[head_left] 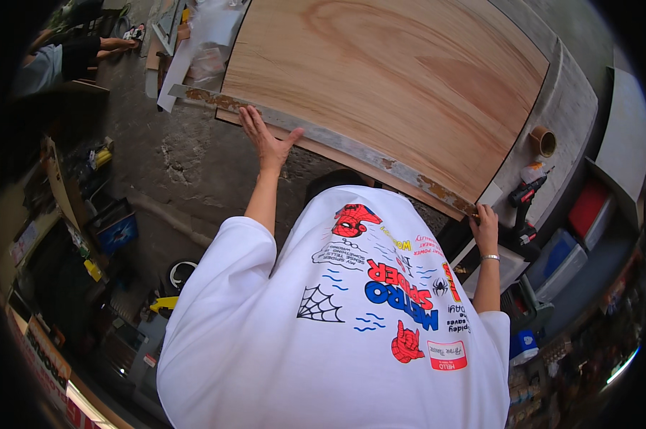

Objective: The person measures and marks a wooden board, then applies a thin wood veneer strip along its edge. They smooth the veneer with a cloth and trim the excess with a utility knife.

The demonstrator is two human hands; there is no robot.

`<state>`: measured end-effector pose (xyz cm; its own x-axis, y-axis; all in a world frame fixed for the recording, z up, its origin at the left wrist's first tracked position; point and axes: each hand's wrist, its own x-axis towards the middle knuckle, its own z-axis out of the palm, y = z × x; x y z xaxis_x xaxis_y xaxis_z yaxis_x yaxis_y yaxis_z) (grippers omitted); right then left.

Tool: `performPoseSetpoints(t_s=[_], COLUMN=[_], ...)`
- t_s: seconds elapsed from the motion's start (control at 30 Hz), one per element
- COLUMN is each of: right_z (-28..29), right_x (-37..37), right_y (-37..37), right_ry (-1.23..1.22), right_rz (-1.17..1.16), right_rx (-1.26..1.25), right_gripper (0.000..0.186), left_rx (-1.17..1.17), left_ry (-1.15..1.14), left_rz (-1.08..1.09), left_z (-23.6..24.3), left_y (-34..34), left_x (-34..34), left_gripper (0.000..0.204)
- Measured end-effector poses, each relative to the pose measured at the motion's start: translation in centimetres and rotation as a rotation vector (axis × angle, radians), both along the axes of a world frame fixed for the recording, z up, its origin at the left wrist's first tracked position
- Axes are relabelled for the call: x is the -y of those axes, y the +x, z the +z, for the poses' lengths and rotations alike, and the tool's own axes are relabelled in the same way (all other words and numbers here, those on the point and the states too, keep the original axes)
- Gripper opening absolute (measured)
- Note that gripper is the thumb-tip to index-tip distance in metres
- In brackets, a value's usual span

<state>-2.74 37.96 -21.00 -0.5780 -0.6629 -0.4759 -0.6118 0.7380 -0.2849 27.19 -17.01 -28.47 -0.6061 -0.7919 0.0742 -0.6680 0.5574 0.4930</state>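
Note:
A large plywood panel (384, 75) lies across the work surface in front of me. Along its near edge runs a long, patchily rusted metal straightedge (351, 154). My left hand (269, 143) rests on the straightedge's left part, fingers spread and thumb apart. At the other end, my right hand (485, 220) has its fingers curled on the straightedge and the panel's near corner. A cordless drill (525, 196) and a brown tape roll (542, 141) are beside the panel on the right, with a small bag (532, 171) between them.
Another person's arm (114, 44) shows at upper left, near a clear plastic bag (210, 25) and offcuts (173, 75). Red (591, 204) and blue (548, 261) plastic bins stand at right. A cluttered bench (69, 200) is at left. Concrete floor (180, 150) shows below the panel.

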Motion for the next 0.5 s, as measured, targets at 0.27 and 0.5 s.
performPoseSetpoints(t_s=[0.27,0.5], right_z=[0.5,0.8], right_x=[0.67,0.74], right_y=[-0.03,-0.15], right_ry=[0.048,-0.003], right_rz=[-0.005,-0.009], right_rx=[0.0,-0.006], right_gripper=[0.042,0.041], left_rx=[-0.013,-0.01], left_ry=[0.01,0.035], left_rz=[0.002,-0.001], left_z=[-0.26,0.14], left_y=[0.14,-0.08], left_x=[0.04,-0.13], left_gripper=[0.135,0.134])
